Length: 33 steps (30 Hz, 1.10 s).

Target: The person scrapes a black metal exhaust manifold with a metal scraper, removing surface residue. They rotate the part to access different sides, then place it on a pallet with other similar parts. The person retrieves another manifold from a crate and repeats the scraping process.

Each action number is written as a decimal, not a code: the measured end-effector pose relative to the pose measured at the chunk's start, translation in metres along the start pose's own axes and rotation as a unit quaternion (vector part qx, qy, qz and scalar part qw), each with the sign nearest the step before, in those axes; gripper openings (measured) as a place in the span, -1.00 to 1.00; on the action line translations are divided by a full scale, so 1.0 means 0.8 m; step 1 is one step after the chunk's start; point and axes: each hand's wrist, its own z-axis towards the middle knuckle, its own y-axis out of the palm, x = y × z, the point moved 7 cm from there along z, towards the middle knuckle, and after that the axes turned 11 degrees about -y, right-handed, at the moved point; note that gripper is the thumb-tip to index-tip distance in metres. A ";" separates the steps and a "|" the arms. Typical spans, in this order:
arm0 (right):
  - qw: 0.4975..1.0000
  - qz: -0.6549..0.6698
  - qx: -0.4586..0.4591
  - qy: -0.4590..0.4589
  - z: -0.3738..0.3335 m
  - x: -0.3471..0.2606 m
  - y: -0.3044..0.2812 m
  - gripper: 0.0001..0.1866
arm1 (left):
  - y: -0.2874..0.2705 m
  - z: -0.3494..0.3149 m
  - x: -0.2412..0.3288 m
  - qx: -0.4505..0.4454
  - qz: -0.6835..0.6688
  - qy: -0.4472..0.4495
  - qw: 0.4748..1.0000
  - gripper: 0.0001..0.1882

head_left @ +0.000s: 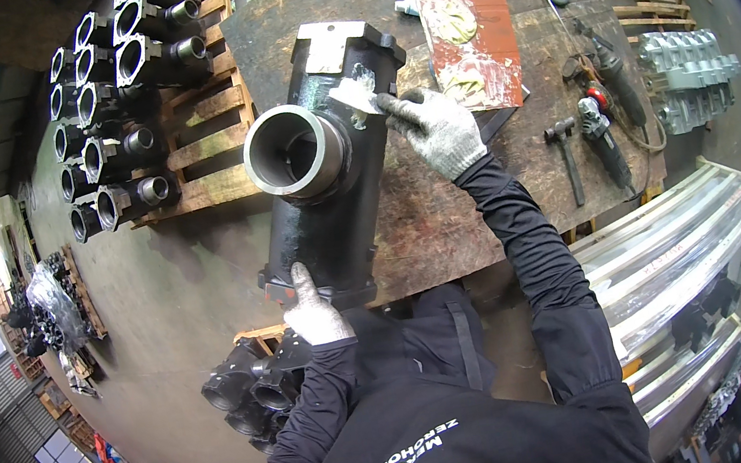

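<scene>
Head: right hand (440,131) at fitting (322,229), seemingly palm-down

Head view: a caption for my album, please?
Gloved right hand at a whitish patch, left hand on the black fitting.

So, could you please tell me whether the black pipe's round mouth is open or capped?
Open: the black pipe shows its inside within the metal rim, uncovered.

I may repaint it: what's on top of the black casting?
The black casting carries a whitish patch, with the right hand at its edge; the left hand overlaps the near end. Surface beneath patch and hands is hidden.
</scene>
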 end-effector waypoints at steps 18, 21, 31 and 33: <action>0.998 -0.058 0.000 -0.022 0.000 -0.011 -0.009 -0.64 | -0.001 -0.004 -0.003 0.004 -0.016 -0.006 1.000 -0.57; 0.998 -0.052 0.012 -0.026 -0.011 -0.009 0.000 -0.60 | 0.000 -0.006 0.002 -0.004 -0.024 0.005 1.000 -0.55; 0.994 -0.007 0.073 0.082 -0.029 0.033 0.014 -0.64 | 0.000 -0.005 0.000 0.000 -0.023 -0.013 1.000 -0.47; 0.985 -0.004 0.081 0.150 -0.037 0.044 0.021 -0.63 | -0.003 0.000 -0.004 -0.001 -0.018 -0.004 1.000 -0.48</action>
